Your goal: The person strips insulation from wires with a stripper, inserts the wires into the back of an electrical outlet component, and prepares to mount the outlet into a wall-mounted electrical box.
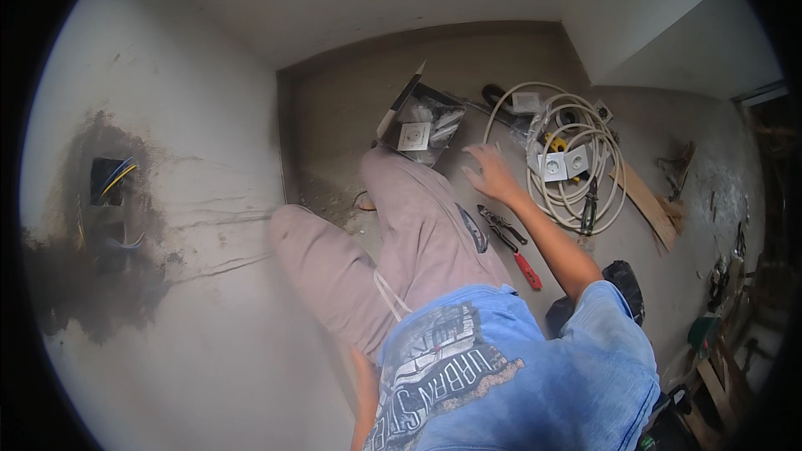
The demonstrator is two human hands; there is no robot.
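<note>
While fingers (480,153) spread, the right hand (495,179) reaches out.

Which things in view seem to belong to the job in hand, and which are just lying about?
Likely the job's, judging by the right hand and exposed wires:
open box
white socket in it
pliers
red-handled tool
wall wires

Apparently lying about:
wooden plank
black bundle

Stained pale wall (209,284), dusty grey-brown floor (334,117)
</note>
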